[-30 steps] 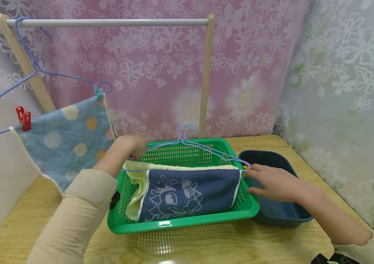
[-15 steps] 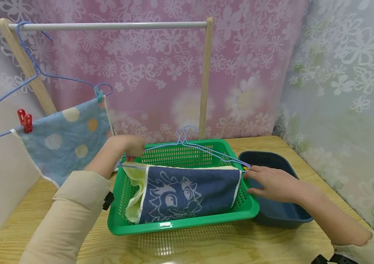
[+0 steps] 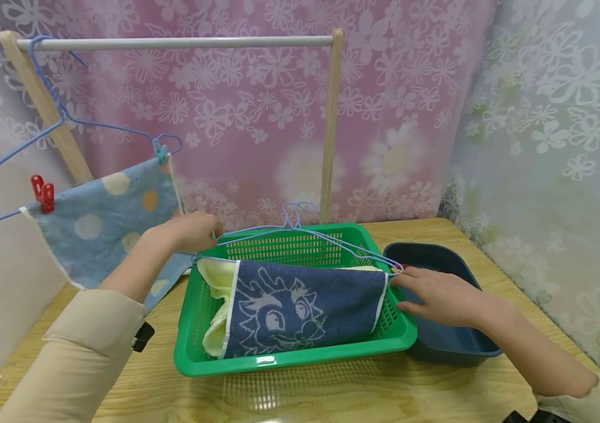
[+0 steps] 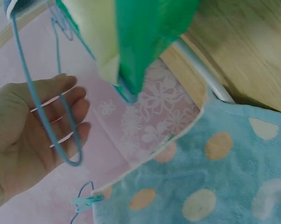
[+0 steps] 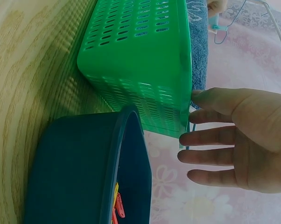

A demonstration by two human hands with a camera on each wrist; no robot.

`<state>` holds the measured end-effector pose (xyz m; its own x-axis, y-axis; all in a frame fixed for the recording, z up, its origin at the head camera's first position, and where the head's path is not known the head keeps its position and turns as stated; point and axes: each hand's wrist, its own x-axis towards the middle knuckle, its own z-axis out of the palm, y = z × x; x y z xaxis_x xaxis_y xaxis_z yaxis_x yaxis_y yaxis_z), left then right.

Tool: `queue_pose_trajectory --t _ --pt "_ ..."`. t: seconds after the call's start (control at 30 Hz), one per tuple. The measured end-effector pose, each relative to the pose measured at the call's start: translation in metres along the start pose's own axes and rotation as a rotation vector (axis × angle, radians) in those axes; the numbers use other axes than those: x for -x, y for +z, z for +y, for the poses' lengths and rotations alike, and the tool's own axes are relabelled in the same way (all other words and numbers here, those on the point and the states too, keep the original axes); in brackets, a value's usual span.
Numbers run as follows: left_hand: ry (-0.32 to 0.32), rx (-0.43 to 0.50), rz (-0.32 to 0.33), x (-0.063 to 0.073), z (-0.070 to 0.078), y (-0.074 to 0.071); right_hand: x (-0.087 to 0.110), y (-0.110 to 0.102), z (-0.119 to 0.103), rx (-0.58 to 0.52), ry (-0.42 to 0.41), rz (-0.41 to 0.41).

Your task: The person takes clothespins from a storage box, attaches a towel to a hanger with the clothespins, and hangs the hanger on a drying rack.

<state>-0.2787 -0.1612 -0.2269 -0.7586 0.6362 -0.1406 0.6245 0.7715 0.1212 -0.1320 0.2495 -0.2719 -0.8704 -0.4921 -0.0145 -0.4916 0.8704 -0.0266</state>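
Observation:
A navy towel (image 3: 278, 311) with a pale cartoon print drapes over a blue wire hanger (image 3: 257, 229) in a green basket (image 3: 300, 359). A second hanger lies close alongside, and a pale yellow towel (image 3: 216, 333) is behind the navy one. At the hanger's left end, my left hand (image 3: 191, 231) pinches the wire between thumb and finger, the loop crossing its palm in the left wrist view. My right hand (image 3: 442, 294) reaches to the hanger's right end with straight fingers (image 5: 210, 156), fingertips right at the basket rim and the towel's edge.
A polka-dot towel (image 3: 104, 223) hangs at left from another hanger by a red clothespin (image 3: 43, 194) and a teal clothespin (image 3: 160, 151). That hanger is on a rod (image 3: 183, 42) with wooden posts. A dark bin (image 3: 453, 338) with clothespins (image 5: 118, 205) stands right of the basket.
My left hand has drawn back a little left, off the towel's upper left corner. The navy towel's top edge sits higher, covering more of the yellow towel. My right hand has stayed put.

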Motion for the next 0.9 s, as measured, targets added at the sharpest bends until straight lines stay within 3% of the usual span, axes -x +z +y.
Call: queue_pose_trajectory --t 0.37,0.53,0.67,0.77,0.9 --pt "0.011 -0.420 0.397 0.012 -0.005 0.027 0.001 0.002 0.001 -0.014 0.013 -0.001" --pt "-0.016 -0.491 0.475 0.018 -0.004 0.031 0.000 0.003 0.001 -0.025 0.025 0.000" --pt "0.005 -0.534 0.577 0.024 -0.004 0.033 0.001 0.003 0.000 -0.029 0.036 0.003" --pt "0.059 -0.573 0.719 0.028 -0.005 0.037 0.001 0.003 0.000 -0.028 0.040 0.007" --pt "0.138 -0.649 1.007 0.027 -0.008 0.040 0.000 0.002 0.001 -0.024 0.037 0.016"
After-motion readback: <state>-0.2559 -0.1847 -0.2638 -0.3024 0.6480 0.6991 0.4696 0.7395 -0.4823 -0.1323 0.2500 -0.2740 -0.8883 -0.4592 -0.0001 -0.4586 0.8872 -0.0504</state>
